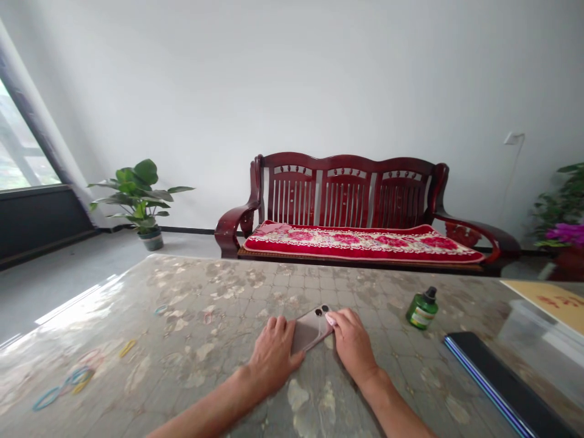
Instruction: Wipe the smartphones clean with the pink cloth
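Note:
A smartphone [311,332] lies tilted on the patterned tablecloth, its pale back and camera lenses facing up. Gripping its left end is my left hand [274,351], the thumb along the near edge and the fingers at the far side. My right hand [353,342] is at the phone's other end, beside the lenses. Its fingers are closed on a small whitish-pink piece [331,318], perhaps cloth or tissue, which meets the phone's corner near the camera. Most of that piece is hidden by the fingers.
Right of my hands stand a green bottle [421,309] with a black cap, a long dark case [506,383] and a clear plastic box [538,340]. Colourful bands [68,386] lie at the left on the tablecloth [182,353]. Beyond the table is a wooden bench [347,188].

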{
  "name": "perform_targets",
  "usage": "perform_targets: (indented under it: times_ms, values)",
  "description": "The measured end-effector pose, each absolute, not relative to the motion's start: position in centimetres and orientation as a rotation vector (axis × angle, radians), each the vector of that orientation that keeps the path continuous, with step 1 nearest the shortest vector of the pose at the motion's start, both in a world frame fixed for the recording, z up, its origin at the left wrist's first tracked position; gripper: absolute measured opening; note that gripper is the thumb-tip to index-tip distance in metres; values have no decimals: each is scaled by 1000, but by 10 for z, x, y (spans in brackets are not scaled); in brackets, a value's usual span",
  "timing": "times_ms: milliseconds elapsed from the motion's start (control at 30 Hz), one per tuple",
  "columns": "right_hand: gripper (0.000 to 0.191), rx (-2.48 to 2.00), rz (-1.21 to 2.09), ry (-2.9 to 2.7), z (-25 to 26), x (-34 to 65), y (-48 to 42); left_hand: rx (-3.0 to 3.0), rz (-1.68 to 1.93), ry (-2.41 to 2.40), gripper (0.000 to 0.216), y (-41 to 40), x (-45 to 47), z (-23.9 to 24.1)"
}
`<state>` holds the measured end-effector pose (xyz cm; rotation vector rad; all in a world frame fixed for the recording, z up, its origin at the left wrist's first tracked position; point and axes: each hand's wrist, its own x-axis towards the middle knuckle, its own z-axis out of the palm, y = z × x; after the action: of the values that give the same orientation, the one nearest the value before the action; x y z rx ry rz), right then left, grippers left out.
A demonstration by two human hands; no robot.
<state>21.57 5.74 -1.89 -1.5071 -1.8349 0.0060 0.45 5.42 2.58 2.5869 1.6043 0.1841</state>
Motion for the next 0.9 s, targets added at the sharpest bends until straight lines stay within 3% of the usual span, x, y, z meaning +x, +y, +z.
perform_targets:
  times_ms: [233, 500, 900]
  values:
    - [28, -1540, -35, -1919, -19, 213, 59, 2612, 283, 1349, 59, 15, 5, 8]
    - [26, -1593, -71, -2051, -2, 206, 59, 2645, 348, 1145, 38, 7, 8, -5]
    - [24, -1565, -159, -2271, 5, 196, 44, 2657, 534, 1065, 39, 12, 12, -21]
